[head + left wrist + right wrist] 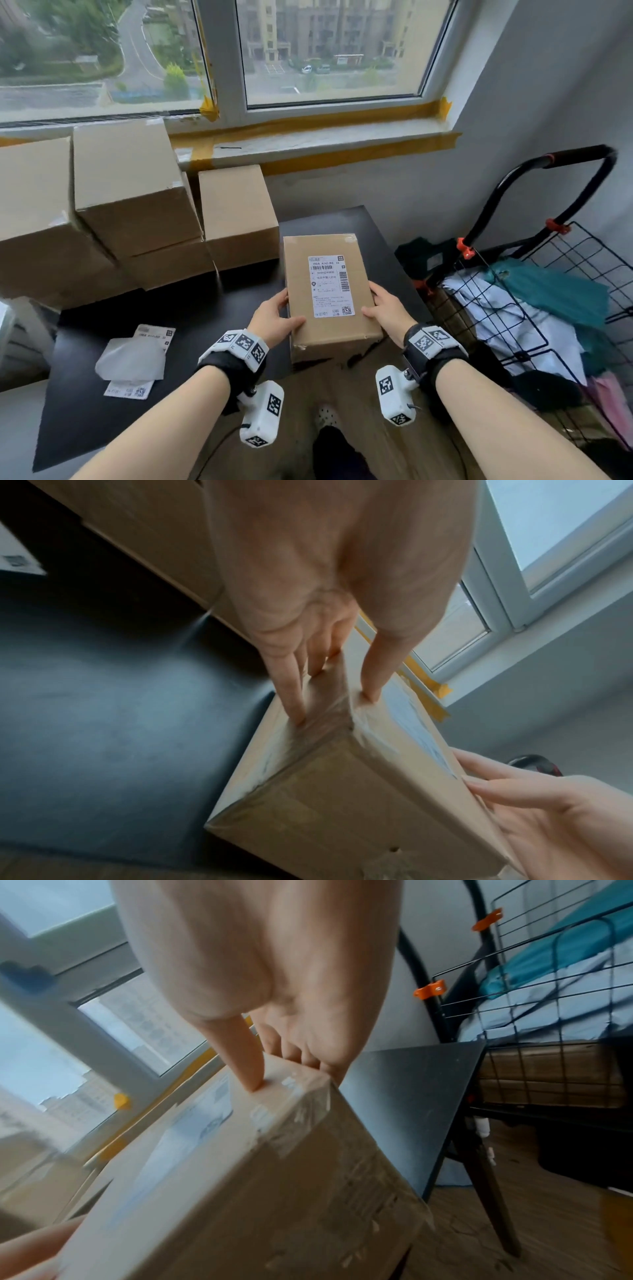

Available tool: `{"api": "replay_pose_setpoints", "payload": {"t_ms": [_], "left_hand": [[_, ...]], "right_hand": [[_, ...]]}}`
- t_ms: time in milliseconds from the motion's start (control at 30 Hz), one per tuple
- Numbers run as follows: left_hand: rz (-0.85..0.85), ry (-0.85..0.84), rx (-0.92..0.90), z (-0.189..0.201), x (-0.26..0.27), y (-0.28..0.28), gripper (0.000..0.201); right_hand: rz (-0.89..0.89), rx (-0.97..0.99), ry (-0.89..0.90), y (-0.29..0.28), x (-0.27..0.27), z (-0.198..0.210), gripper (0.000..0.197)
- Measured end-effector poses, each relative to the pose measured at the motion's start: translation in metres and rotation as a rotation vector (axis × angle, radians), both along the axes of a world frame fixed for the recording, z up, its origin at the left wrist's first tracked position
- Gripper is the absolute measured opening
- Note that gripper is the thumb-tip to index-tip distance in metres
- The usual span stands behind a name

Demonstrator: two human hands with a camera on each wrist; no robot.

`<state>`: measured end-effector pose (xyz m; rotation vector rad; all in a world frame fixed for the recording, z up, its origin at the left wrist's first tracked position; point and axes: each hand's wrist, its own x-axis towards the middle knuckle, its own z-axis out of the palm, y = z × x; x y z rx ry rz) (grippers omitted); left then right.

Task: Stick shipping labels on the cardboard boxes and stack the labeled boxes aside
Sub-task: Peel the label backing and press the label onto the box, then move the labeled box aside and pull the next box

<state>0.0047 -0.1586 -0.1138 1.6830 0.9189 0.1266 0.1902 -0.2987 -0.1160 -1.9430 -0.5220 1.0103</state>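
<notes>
A small cardboard box (329, 294) with a white shipping label (329, 286) on its top face is held above the near edge of the black table (144, 318). My left hand (277, 317) grips its left side, thumb on top and fingers down the side (291, 688). My right hand (387, 313) grips its right side the same way, thumb on top (253, 1069). The box (342, 785) fills the lower part of both wrist views; its near end (308, 1191) is taped.
Several plain cardboard boxes (130, 205) are stacked at the left against the window sill. Loose labels and a peeled backing sheet (133, 359) lie on the table's left. A black wire cart (534, 308) with cloth and paper stands close on the right.
</notes>
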Motion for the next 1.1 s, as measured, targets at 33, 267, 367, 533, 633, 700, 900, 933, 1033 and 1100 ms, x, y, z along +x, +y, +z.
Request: {"api": "replay_pose_setpoints", "payload": {"t_ms": [33,267,367,533,633,700,900,933,1033,1100], "left_hand": [[-0.002,0.000,-0.014,0.002,0.010,0.002,0.071],[0.179,-0.084,-0.185,0.000,0.094,0.036,0.054],[0.280,-0.131,-0.222,-0.001,0.127,0.055,0.047],[0.375,-0.152,-0.251,-0.004,0.170,0.085,0.053],[0.376,-0.153,-0.258,-0.004,0.189,0.100,0.057],[0.375,-0.151,-0.239,-0.004,0.199,0.107,0.058],[0.415,-0.117,-0.134,-0.008,0.221,0.128,0.061],[0.414,-0.120,-0.126,-0.008,0.224,0.131,0.061],[0.403,-0.137,-0.132,-0.009,0.231,0.134,0.063],[0.388,-0.135,-0.123,-0.010,0.232,0.134,0.064]], "right_hand": [[-0.020,0.007,0.014,-0.001,0.011,-0.001,0.058],[-0.145,0.098,0.157,0.026,0.101,0.002,0.063],[-0.123,0.120,0.195,0.051,0.141,0.000,0.062],[-0.045,0.130,0.228,0.098,0.193,-0.006,0.064],[-0.029,0.137,0.254,0.122,0.217,-0.008,0.064],[-0.018,0.144,0.269,0.136,0.227,-0.010,0.063],[-0.004,0.134,0.248,0.163,0.242,-0.017,0.065],[0.005,0.131,0.228,0.166,0.244,-0.018,0.065],[0.041,0.112,0.157,0.173,0.247,-0.018,0.064],[0.069,0.087,0.113,0.174,0.248,-0.017,0.064]]}}
